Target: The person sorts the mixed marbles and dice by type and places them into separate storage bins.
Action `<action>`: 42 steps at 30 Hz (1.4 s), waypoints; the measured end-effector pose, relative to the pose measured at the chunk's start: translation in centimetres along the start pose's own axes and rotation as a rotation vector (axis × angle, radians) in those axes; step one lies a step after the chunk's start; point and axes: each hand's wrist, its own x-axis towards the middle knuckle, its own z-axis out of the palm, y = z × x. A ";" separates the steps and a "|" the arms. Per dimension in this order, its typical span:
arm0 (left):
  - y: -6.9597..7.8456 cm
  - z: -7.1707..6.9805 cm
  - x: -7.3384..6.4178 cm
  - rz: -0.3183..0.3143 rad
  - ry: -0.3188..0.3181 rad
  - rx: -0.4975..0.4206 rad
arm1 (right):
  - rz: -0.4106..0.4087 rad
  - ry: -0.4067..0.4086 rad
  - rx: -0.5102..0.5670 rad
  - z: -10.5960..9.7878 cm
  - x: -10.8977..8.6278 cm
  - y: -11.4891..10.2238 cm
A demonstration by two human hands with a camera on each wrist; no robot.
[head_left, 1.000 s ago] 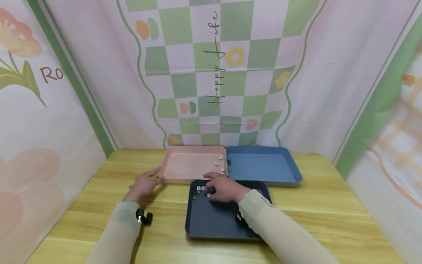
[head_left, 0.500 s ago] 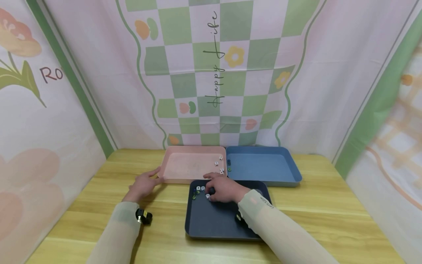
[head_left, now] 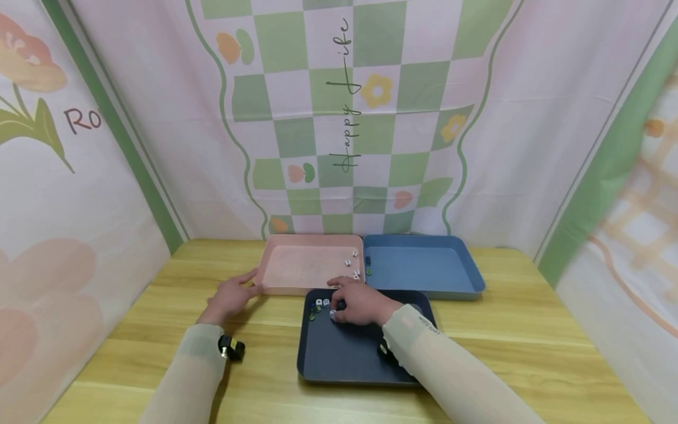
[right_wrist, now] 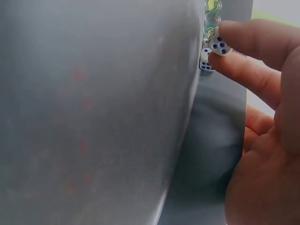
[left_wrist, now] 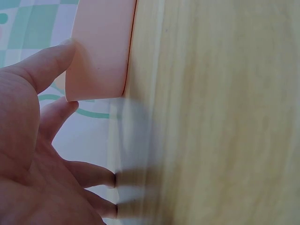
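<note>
My right hand (head_left: pixel 361 303) is over the back left of the dark grey tray (head_left: pixel 346 359). Its thumb and a finger pinch a white die (right_wrist: pixel 219 43) with blue dots. Right beside this die, another white die (right_wrist: pixel 206 60) lies in the tray, and green glass beads (right_wrist: pixel 213 5) line up past it. In the head view these are two white dice (head_left: pixel 322 302) and small green beads (head_left: pixel 312 316). My left hand (head_left: pixel 231 299) has its fingers spread at the pink tray (left_wrist: pixel 101 56); thumb and index fingertip touch its corner, and two other fingertips rest on the table.
Several white dice (head_left: pixel 348 262) lie along the right side of the pink tray. A blue tray (head_left: pixel 418 268) adjoins it, with small dark and green pieces (head_left: pixel 369 272) near its left wall. Everything stands on a wooden table (head_left: pixel 508 335) before a patterned curtain (head_left: pixel 360 118).
The pinched die shows slightly farther left at my right fingertips, and those fingers have shifted a little. My left hand and the trays stay where they were.
</note>
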 end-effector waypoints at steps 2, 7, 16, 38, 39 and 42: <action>0.0 0.0 0.0 0.000 -0.002 0.000 | 0.000 0.004 0.013 -0.1 0.0 0.0; 0.1 0.0 0.0 -0.002 -0.003 -0.004 | 0.010 0.009 0.044 -0.2 -0.1 -0.1; 0.4 -0.1 -0.3 -0.007 -0.003 -0.015 | 0.001 0.046 0.137 -0.3 -0.2 0.2; 0.0 0.0 -0.1 0.000 0.005 0.008 | 0.179 0.376 0.658 -4.6 -0.3 1.2; -0.1 0.0 0.0 0.001 0.005 0.006 | 0.191 0.388 0.649 -4.7 -0.3 1.3; -0.1 0.1 0.1 0.003 0.003 -0.003 | 0.221 0.436 0.568 -5.2 -0.3 1.3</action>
